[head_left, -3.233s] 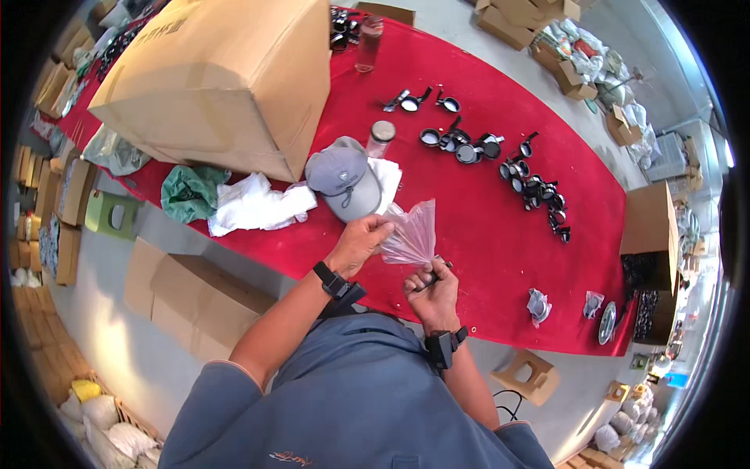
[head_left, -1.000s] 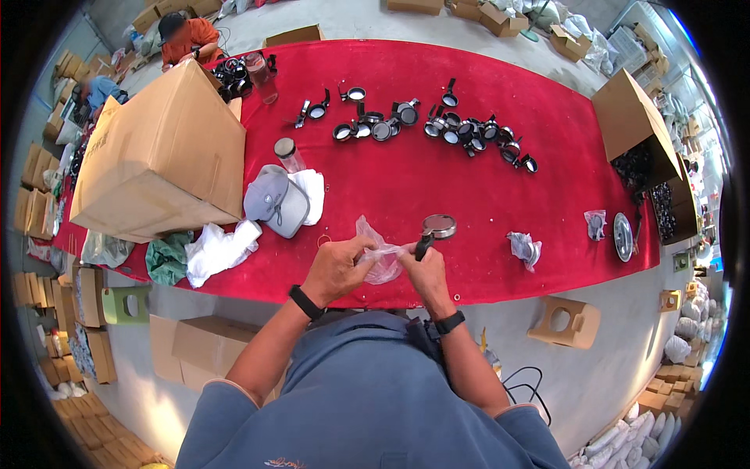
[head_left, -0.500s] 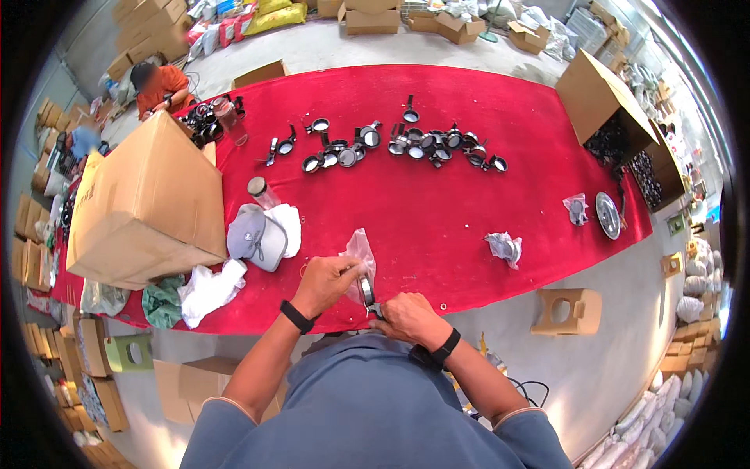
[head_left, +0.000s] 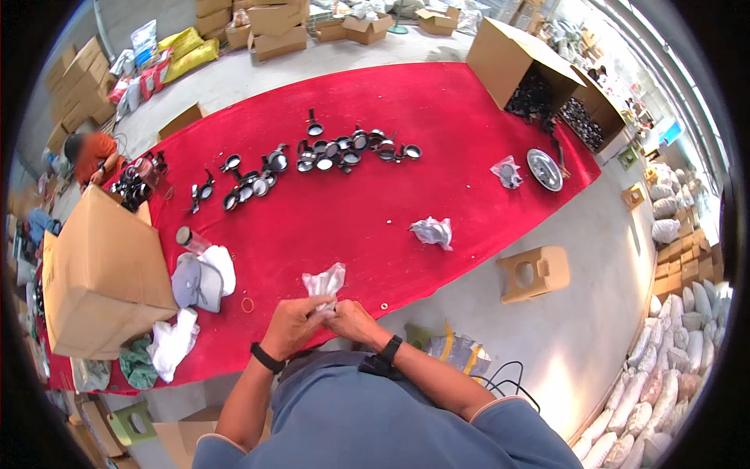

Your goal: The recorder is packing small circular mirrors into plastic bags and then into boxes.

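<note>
My left hand point(head_left: 293, 324) and my right hand point(head_left: 355, 322) meet at the near edge of the red-covered table, both closed on a clear plastic bag point(head_left: 324, 280). The bag's loose end sticks up beyond my fingers. A greyish shape shows in the bag between my fingertips, mostly hidden. Farther off lies a row of small round black-framed mirrors point(head_left: 324, 164) with clamp arms. One bagged mirror point(head_left: 433, 233) lies to the right of my hands; another bagged piece point(head_left: 508, 173) sits beside a round metal dish point(head_left: 544, 170). A rubber band point(head_left: 248, 305) lies left of my hands.
A large cardboard box point(head_left: 101, 273) fills the table's left end, near a grey cap point(head_left: 197, 283), a lidded jar point(head_left: 191, 238) and a white cloth point(head_left: 173, 344). Open cartons point(head_left: 539, 59) of black parts stand far right. A brown stool point(head_left: 537, 275) is on the floor. A person point(head_left: 98, 156) sits far left.
The view has turned right. The black-framed mirror, earlier visible between my hands, is no longer seen outside the bag. My right hand has moved from its clamp end up to the bag.
</note>
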`<state>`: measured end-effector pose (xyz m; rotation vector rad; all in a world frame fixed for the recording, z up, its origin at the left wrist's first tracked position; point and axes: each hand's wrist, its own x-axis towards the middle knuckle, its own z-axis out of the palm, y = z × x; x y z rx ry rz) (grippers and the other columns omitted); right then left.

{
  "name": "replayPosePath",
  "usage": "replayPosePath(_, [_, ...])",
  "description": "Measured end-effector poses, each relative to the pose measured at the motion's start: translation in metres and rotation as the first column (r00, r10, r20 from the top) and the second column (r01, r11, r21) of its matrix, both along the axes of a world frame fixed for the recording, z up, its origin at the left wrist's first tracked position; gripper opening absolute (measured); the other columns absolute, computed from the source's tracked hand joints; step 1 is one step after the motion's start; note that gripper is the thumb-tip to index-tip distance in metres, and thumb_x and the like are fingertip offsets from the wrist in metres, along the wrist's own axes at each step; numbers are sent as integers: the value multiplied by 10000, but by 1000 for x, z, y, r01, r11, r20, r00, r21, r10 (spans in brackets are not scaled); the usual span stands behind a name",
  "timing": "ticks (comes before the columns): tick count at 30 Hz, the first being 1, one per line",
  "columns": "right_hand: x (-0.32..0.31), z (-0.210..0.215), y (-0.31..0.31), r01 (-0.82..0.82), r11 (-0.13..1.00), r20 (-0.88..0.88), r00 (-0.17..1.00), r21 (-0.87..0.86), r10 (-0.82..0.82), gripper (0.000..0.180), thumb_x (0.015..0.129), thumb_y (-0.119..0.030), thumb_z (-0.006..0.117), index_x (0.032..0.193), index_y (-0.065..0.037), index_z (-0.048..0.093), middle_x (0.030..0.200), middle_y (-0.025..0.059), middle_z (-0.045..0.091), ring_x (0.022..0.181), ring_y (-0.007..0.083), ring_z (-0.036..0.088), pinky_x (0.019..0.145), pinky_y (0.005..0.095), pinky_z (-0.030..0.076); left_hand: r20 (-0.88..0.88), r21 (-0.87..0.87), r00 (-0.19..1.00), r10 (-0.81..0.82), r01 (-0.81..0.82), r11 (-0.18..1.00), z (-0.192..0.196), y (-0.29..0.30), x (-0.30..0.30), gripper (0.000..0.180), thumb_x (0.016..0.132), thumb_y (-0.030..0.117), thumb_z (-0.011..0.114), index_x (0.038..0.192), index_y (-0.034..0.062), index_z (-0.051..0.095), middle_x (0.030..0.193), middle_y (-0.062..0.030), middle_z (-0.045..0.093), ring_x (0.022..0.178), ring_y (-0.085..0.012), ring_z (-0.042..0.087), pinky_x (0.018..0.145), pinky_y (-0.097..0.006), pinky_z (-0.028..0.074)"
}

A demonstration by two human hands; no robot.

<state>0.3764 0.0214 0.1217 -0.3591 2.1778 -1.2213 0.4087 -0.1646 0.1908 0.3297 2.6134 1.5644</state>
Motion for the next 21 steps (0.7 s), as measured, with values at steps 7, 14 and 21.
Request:
replayPosePath(7, [-4,17,35,108,978,-9,994,-176,-112,221,972,-222,651,1032,-15,702,904,263,717,911,432,738,764,518,571,299,536,944,140,-288,794,-31,56,0,322,1026,200,730,1229,-15,603,729,-62,678,677,-142,669,656,-312,556])
replayPosePath(14, [5,-13,41,71,961,-331,930,-268,-161,282,998,-176,616,1216,-9,676,1023,262,727,1001,440,725,845,502,578,362,256,926,113,-215,943,-63,46,-30,371,883,148,851,1157,2,649,970,-76,709,935,-161,717,830,-338,598])
replayPosePath(21, [-6,1,52,63,947,-33,996,-314,-77,540,882,-50,658,1405,-1,538,1363,213,627,1320,366,600,1111,465,482,478,668,821,-312,-108,736,-57,57,-48,689,824,76,874,1423,-23,546,1341,-115,672,1247,-211,653,1089,-387,521])
